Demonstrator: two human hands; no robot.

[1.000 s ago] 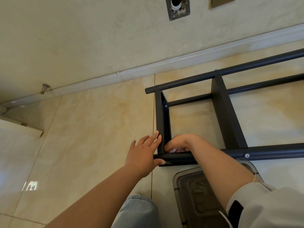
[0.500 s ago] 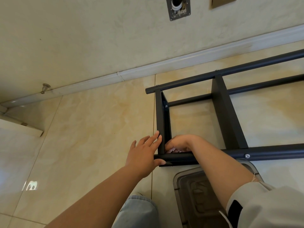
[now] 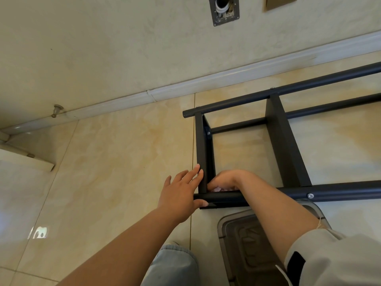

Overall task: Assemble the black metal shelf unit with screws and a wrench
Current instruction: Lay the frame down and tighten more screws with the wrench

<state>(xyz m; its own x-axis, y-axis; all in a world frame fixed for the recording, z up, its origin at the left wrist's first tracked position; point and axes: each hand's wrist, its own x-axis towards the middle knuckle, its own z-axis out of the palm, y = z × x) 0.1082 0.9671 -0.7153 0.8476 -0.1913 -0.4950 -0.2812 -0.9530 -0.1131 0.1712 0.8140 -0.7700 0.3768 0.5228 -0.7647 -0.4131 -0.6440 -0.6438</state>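
Lying on its side on the tiled floor [image 3: 107,166], the black metal shelf frame [image 3: 284,145] fills the upper right of the head view, and both hands meet at its near left corner. Almost nothing differs from half a second ago: frame and arms hold the same places.

The left hand [image 3: 181,195] is spread flat, fingers straight against the outer face of the end panel [image 3: 201,153], thumb tucked under the near tube [image 3: 222,198]. The right hand [image 3: 224,180], just right of the left one, reaches over that tube into the corner with fingers curled down; what they pinch is hidden, so I cannot tell.

A screw head [image 3: 310,195] shows on the tube right of the right forearm. A grey plastic lid [image 3: 245,240] lies below the right arm, close to the tube.

Left of the left hand is bare tile out to the skirting board [image 3: 123,100]. Beyond the frame's far tube [image 3: 288,89], only a narrow strip of floor separates it from the wall.
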